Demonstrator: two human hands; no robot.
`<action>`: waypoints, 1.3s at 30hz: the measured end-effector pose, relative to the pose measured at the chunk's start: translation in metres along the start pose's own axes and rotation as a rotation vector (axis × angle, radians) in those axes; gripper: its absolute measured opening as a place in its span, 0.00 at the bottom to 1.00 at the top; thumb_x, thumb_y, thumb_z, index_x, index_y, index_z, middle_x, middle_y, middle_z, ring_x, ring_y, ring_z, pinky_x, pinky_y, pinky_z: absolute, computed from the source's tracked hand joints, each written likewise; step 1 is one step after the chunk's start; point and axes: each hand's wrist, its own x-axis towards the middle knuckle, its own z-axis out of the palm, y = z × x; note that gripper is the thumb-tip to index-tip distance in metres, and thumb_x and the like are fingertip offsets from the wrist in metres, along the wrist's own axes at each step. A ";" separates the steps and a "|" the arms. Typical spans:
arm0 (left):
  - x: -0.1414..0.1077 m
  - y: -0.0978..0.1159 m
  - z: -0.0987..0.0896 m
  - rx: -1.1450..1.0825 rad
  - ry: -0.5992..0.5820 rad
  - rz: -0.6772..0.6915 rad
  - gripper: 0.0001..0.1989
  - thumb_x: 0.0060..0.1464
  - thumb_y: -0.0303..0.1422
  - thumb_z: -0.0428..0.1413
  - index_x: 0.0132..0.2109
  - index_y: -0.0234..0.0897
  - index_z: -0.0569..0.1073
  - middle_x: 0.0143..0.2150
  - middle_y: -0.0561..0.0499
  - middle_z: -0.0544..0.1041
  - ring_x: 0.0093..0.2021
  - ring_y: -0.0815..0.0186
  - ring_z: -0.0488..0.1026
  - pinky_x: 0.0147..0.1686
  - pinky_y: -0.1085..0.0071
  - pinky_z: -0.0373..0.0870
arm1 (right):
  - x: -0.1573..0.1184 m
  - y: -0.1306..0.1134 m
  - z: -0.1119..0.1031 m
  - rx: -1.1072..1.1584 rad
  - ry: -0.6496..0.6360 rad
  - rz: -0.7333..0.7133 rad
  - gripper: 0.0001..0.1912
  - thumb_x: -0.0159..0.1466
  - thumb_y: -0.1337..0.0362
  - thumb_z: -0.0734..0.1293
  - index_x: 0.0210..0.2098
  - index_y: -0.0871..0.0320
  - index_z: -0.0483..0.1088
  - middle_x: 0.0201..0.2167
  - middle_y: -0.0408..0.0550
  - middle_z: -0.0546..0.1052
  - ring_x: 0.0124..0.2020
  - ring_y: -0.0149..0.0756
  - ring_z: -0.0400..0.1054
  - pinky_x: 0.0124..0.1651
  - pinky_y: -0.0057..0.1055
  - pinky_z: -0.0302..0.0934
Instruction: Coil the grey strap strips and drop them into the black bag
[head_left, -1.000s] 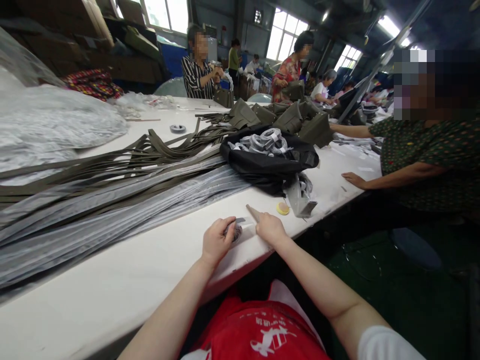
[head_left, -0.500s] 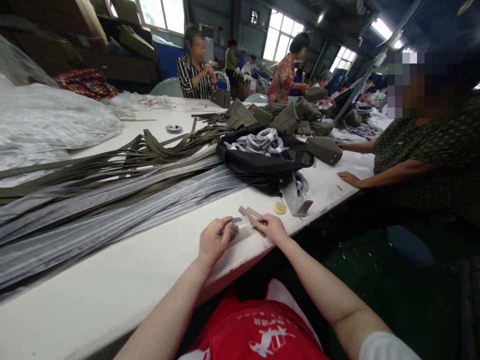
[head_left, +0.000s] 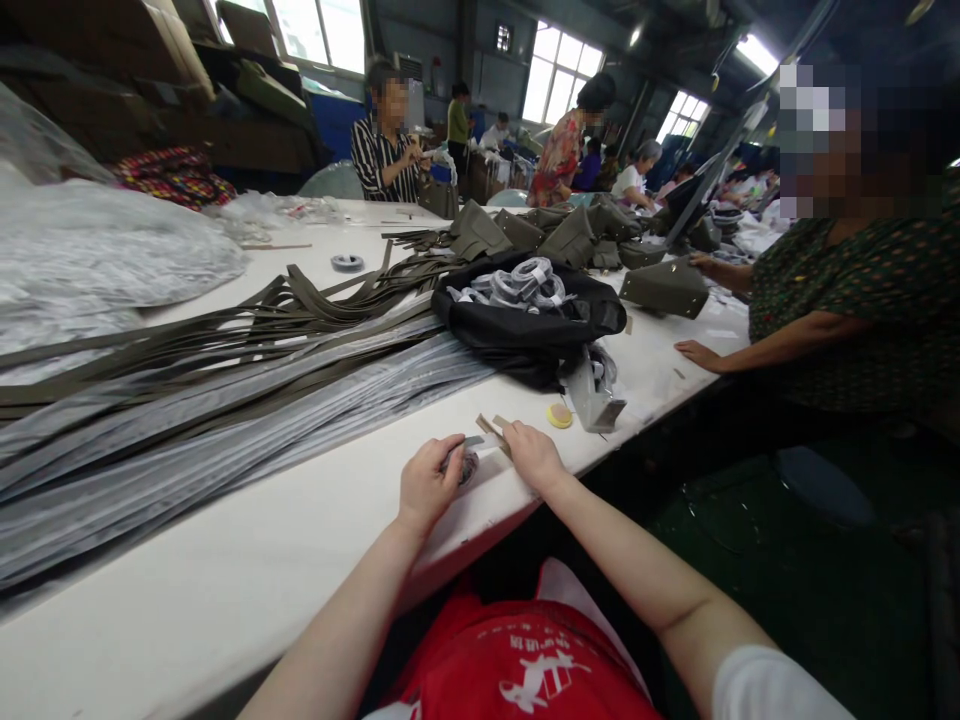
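My left hand (head_left: 433, 482) is closed round a small coiled strap (head_left: 468, 466) wrapped in clear plastic, its flat grey end sticking out to the right. Just right of it, my right hand (head_left: 532, 457) lies over some narrow brown strips (head_left: 491, 432) at the table's front edge. Its fingers are bent together, and what they pinch is hidden beneath them. A round yellow-rimmed disc (head_left: 559, 415) lies beyond my right hand, beside a plastic-wrapped grey piece (head_left: 595, 398).
A black bag (head_left: 517, 335) holding several wrapped coils stands mid-table. Long dark straps (head_left: 300, 330) and plastic-covered straps (head_left: 247, 425) run left. Dark grey bag pieces (head_left: 570, 240) are heaped behind. At right, a person's hand (head_left: 699, 355) rests on the table (head_left: 300, 540).
My right hand has shifted slightly left and forward over the strips, covering more of them. My left hand has hardly moved. The person at right has moved a grey bag piece rightward.
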 end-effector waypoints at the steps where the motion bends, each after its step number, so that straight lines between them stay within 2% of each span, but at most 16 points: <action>1: 0.000 0.000 0.000 -0.001 -0.001 0.000 0.13 0.62 0.37 0.48 0.47 0.38 0.74 0.34 0.49 0.77 0.36 0.65 0.73 0.38 0.70 0.68 | -0.001 0.001 -0.001 -0.012 0.002 -0.012 0.14 0.68 0.70 0.57 0.48 0.54 0.69 0.40 0.51 0.73 0.39 0.38 0.67 0.40 0.30 0.60; 6: 0.001 0.002 -0.001 -0.007 -0.008 0.011 0.13 0.62 0.37 0.48 0.47 0.40 0.74 0.34 0.49 0.77 0.36 0.65 0.74 0.38 0.70 0.68 | -0.005 0.018 -0.002 -0.051 0.054 0.032 0.18 0.68 0.71 0.58 0.54 0.49 0.67 0.41 0.51 0.72 0.41 0.39 0.66 0.43 0.31 0.58; 10: 0.001 0.004 -0.001 -0.009 -0.005 0.011 0.13 0.62 0.38 0.48 0.47 0.39 0.74 0.34 0.49 0.77 0.35 0.65 0.74 0.37 0.70 0.68 | -0.008 0.033 -0.001 -0.052 0.111 0.134 0.18 0.68 0.70 0.57 0.55 0.53 0.66 0.41 0.54 0.72 0.38 0.40 0.67 0.39 0.31 0.58; 13: 0.001 0.003 0.000 -0.015 -0.005 0.006 0.13 0.62 0.37 0.48 0.47 0.39 0.74 0.33 0.49 0.77 0.35 0.65 0.73 0.37 0.71 0.68 | -0.011 0.035 -0.004 -0.025 0.145 0.156 0.15 0.69 0.66 0.57 0.51 0.56 0.70 0.40 0.54 0.73 0.37 0.40 0.68 0.38 0.31 0.58; 16: 0.001 0.002 0.000 -0.012 -0.011 0.004 0.13 0.62 0.37 0.48 0.47 0.39 0.74 0.33 0.49 0.77 0.35 0.65 0.73 0.37 0.71 0.68 | -0.018 0.029 -0.008 0.018 0.164 0.107 0.15 0.70 0.64 0.57 0.51 0.53 0.70 0.42 0.51 0.74 0.41 0.38 0.68 0.41 0.29 0.58; 19: 0.001 0.001 0.000 -0.003 -0.017 0.001 0.13 0.62 0.37 0.48 0.47 0.39 0.74 0.34 0.49 0.77 0.35 0.65 0.73 0.38 0.71 0.68 | -0.026 0.016 -0.006 0.073 0.146 -0.048 0.14 0.69 0.65 0.59 0.50 0.50 0.71 0.43 0.49 0.74 0.43 0.37 0.67 0.45 0.29 0.58; 22: 0.001 0.001 0.000 -0.002 -0.012 -0.008 0.13 0.61 0.37 0.49 0.47 0.39 0.74 0.35 0.49 0.77 0.36 0.65 0.73 0.38 0.71 0.68 | -0.035 0.006 0.002 0.129 0.119 -0.168 0.12 0.66 0.63 0.63 0.48 0.54 0.72 0.43 0.51 0.74 0.46 0.41 0.65 0.49 0.33 0.58; 26: 0.002 0.002 0.000 -0.018 0.011 -0.018 0.13 0.62 0.37 0.49 0.47 0.39 0.74 0.34 0.49 0.77 0.35 0.66 0.73 0.37 0.71 0.68 | -0.042 0.004 0.010 0.173 0.128 -0.139 0.16 0.66 0.59 0.64 0.50 0.58 0.70 0.43 0.53 0.74 0.47 0.42 0.64 0.51 0.34 0.59; 31: 0.002 0.003 0.000 -0.017 0.000 -0.018 0.13 0.62 0.37 0.49 0.47 0.39 0.74 0.34 0.49 0.77 0.36 0.65 0.73 0.38 0.70 0.68 | -0.041 0.007 0.008 0.186 0.088 -0.151 0.10 0.67 0.62 0.63 0.40 0.56 0.75 0.37 0.50 0.76 0.42 0.39 0.66 0.47 0.32 0.60; 39: 0.002 0.002 0.002 -0.019 -0.001 -0.026 0.13 0.62 0.38 0.49 0.47 0.39 0.75 0.35 0.49 0.77 0.36 0.65 0.73 0.39 0.70 0.68 | -0.032 0.005 -0.004 0.140 -0.023 -0.135 0.11 0.66 0.63 0.62 0.35 0.52 0.77 0.34 0.49 0.76 0.40 0.39 0.68 0.44 0.32 0.60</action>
